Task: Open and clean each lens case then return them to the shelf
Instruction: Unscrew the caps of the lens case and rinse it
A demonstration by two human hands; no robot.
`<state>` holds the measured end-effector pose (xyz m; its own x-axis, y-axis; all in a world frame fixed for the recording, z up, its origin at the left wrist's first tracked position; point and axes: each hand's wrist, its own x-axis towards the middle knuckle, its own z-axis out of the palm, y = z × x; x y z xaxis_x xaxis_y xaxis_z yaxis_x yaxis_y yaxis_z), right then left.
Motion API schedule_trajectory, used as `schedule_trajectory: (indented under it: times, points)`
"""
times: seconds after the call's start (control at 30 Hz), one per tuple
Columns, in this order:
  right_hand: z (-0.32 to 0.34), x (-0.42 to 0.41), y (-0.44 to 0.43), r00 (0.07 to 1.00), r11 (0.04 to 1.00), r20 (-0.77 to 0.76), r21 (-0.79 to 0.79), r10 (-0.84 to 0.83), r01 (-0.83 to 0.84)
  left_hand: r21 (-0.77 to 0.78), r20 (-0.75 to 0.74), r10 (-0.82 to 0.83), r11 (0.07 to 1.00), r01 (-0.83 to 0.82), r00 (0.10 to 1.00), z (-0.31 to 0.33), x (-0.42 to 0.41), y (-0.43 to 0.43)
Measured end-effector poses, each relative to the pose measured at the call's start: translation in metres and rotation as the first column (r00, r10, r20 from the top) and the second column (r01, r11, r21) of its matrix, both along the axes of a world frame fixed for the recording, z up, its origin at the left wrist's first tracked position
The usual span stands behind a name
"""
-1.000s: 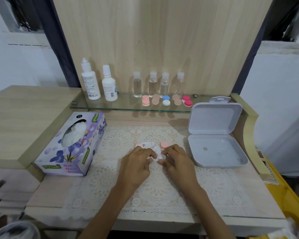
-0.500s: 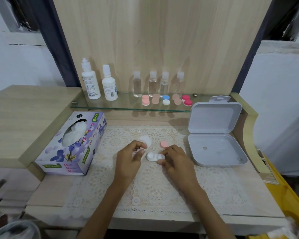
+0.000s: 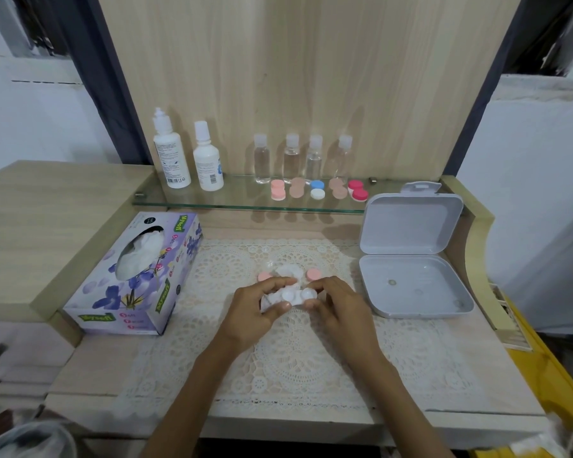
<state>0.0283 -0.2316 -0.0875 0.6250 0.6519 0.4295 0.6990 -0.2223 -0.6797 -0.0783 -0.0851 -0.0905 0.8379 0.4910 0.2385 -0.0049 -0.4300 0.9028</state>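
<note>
A white open lens case [image 3: 296,296] with two round cups is held over the lace mat [image 3: 298,358] between both hands. My right hand [image 3: 336,309] pinches its right end. My left hand [image 3: 255,309] grips its left end together with a crumpled white tissue [image 3: 268,298]. Two pink caps lie on the mat behind the hands, one on the left [image 3: 264,277] and one on the right [image 3: 312,274]. More tissue [image 3: 290,271] lies between them. Several closed lens cases [image 3: 317,190] in pink, tan, blue-white and red sit on the glass shelf [image 3: 245,204].
A purple tissue box [image 3: 136,276] stands at the left of the mat. An open grey plastic box [image 3: 411,279] lies at the right. Two white solution bottles [image 3: 187,160] and several small clear bottles [image 3: 303,158] line the back of the shelf.
My left hand came back from the left cap to the case with tissue in it. Both hands now hold the case slightly nearer to me.
</note>
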Motion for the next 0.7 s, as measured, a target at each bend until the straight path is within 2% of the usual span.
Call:
schedule_trajectory:
  times: [0.33,0.7]
  points:
    - [0.0026,-0.0009,-0.0009,1.000,1.000,-0.011,-0.020,-0.007,0.007,-0.101,0.047,0.093,0.991,-0.088,0.995,0.0034,-0.0008,-0.0023]
    - [0.0045,-0.0007,0.0004,0.999,0.996,-0.026,-0.080,-0.034,0.032,-0.073,0.083,0.255,0.966,-0.249,0.963,0.0083,-0.0028,-0.0078]
